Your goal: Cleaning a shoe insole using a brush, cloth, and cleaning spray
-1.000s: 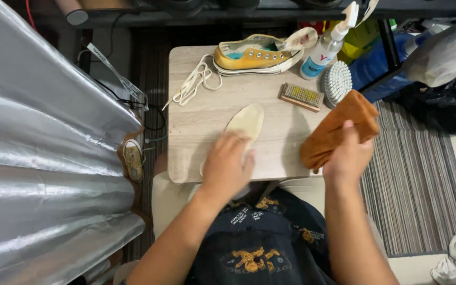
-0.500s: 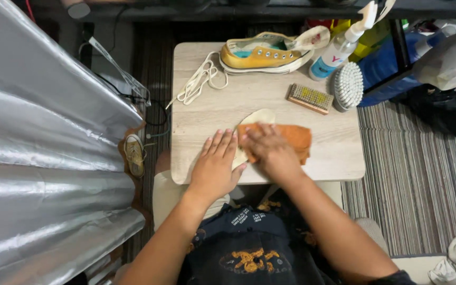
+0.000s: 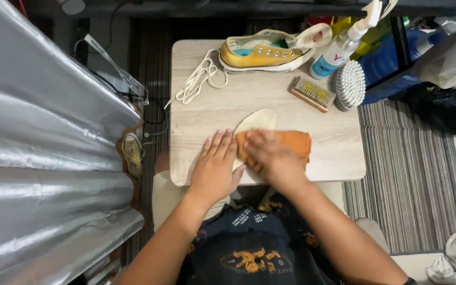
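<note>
R hand (image 3: 270,154) w/ cloth (image 3: 291,141) further down insole (image 3: 257,120)

A yellow sneaker (image 3: 264,51) lies at the top of the surface (image 3: 339,153), white laces (image 3: 199,79) left of it, a spray bottle (image 3: 339,50), wooden brush (image 3: 312,94) and round white brush (image 3: 350,83) toward the upper right.

Your pale cream foam shoe insole (image 3: 257,120) is lying flat on the light wooden table, its rounded tip showing, while the folded orange cloth (image 3: 291,141) is covering its near end.
</note>
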